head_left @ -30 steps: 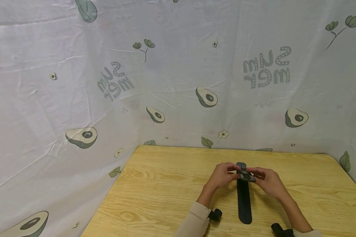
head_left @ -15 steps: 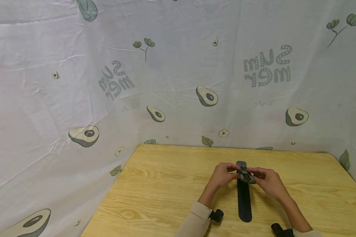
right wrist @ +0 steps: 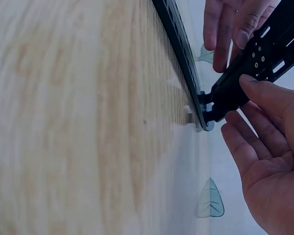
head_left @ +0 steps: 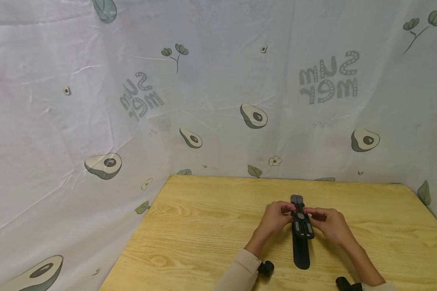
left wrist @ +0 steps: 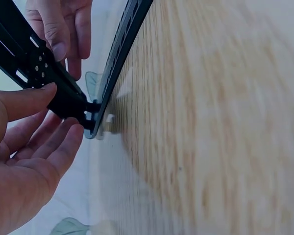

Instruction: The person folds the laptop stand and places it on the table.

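A black folding stand, which looks like a laptop stand, is at the right of the table in the head view. Its long base strip (head_left: 300,254) lies flat on the wood. The hinged upper section (head_left: 300,218), with grey pads on two narrow arms, tilts up at an angle from the far end. My left hand (head_left: 274,218) pinches its left edge, thumb on one face and fingers beneath. From the other side, my right hand (head_left: 329,222) grips the right edge the same way. In the left wrist view, the hinge (left wrist: 92,115) shows just past my left fingertips.
The wood-grain table (head_left: 204,226) stands against a pale curtain (head_left: 218,89) printed with avocados and leaves. Black wrist cameras sit at both cuffs, the left one (head_left: 266,268) close to the tabletop and the right one (head_left: 346,284) near the lower frame edge.
The upper section has swung down toward me over the base strip, so its broad padded face shows longer. Both hands keep their hold at nearly the same spot.
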The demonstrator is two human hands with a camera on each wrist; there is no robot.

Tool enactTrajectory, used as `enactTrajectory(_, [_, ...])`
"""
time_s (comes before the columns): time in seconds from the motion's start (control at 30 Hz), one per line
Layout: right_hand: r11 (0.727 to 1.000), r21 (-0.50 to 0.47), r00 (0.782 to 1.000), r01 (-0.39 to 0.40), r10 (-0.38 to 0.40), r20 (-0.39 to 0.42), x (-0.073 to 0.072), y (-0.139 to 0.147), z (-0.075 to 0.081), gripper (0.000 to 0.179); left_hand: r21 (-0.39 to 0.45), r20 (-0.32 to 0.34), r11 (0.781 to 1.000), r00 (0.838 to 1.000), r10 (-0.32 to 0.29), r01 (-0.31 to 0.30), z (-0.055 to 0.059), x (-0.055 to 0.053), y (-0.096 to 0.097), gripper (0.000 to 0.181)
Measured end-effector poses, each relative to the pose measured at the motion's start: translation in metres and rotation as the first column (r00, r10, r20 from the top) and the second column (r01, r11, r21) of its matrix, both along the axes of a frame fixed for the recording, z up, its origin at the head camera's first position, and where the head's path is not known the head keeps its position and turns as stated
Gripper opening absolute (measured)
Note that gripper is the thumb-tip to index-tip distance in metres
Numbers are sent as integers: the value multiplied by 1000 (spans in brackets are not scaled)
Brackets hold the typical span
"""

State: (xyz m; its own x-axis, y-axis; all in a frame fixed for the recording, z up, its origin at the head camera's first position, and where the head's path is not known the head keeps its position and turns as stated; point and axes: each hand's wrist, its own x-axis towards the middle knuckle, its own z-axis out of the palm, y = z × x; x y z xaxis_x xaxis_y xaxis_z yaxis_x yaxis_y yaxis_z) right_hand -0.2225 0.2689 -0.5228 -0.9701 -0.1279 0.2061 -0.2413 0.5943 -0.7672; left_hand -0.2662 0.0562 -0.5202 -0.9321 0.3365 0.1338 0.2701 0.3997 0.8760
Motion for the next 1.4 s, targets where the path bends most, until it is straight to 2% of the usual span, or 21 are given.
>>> enactTrajectory(0.3, [1000, 31, 1000, -1, 1, -5, -2, 2, 3, 31, 21, 35, 1000, 999, -2, 1, 2, 0, 2, 18])
enactTrajectory(0.53, [1000, 29, 1000, -3, 3, 6, -2, -1, -1, 31, 19, 52, 1000, 999, 7, -8, -3, 1, 0, 22])
enactTrajectory(0.9, [998, 54, 1000, 29, -30, 10, 1, -3, -3, 28, -1, -25, 1000, 1000, 6, -6, -8, 2, 5, 23])
enactTrajectory(1.1, [996, 83, 1000, 15, -15, -8, -2, -3, -1, 25, -23, -20, 1000, 1000, 15, -15, -8, 4, 4, 24])
enactTrajectory(1.23, [995, 96, 1000, 21, -22, 12, -2, -3, 0, 24, -38, -17, 999, 1000, 13, -14, -7, 4, 4, 24])
enactTrajectory(1.4, [994, 102, 999, 33, -35, 18, -3, -4, -2, 23, -74, -42, 997, 999, 3, -6, -9, 4, 3, 23])
